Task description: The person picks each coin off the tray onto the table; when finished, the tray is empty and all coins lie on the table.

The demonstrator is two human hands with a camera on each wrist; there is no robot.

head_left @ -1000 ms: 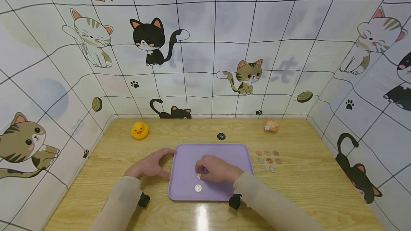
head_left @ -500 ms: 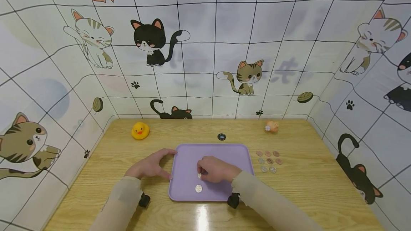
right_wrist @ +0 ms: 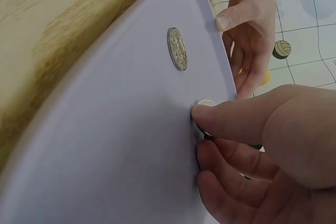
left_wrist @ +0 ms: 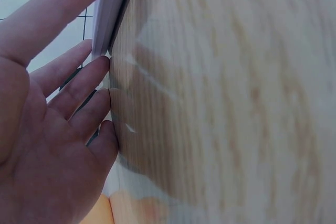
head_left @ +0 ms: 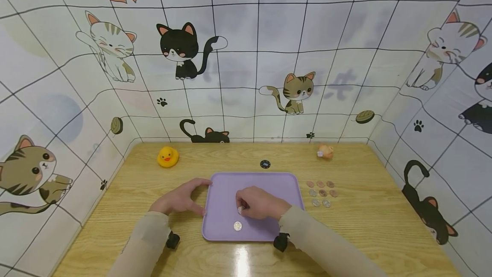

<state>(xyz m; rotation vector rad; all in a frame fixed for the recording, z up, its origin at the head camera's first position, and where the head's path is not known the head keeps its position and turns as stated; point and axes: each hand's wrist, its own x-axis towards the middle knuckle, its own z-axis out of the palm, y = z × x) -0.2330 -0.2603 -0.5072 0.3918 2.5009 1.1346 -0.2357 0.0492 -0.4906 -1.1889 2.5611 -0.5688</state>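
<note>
A lilac tray (head_left: 221, 208) lies on the wooden table. Over its middle, my right hand (head_left: 261, 203) pinches a silver coin (right_wrist: 206, 103) between thumb and fingers, the coin tilted up close to the tray's surface. The fingers cover much of it. Nearer the tray's front lies a second silver coin (head_left: 238, 226), flat, also plain in the right wrist view. My left hand (head_left: 178, 198) is spread at the tray's left side, thumb and index fingertip at the rim. In the left wrist view its other fingers (left_wrist: 86, 111) reach along the tabletop.
Right of the tray, several copper-coloured and silver coins (head_left: 322, 192) lie in rows. A black poker chip (head_left: 265, 164) sits behind the tray. A yellow rubber duck (head_left: 168, 157) stands back left, a small orange toy (head_left: 325, 151) back right. Cat-printed walls (head_left: 238, 67) surround the table.
The pinched coin has shifted very slightly right and turned a little in the right fingers. My left hand, the tray and the other coins have stayed put.
</note>
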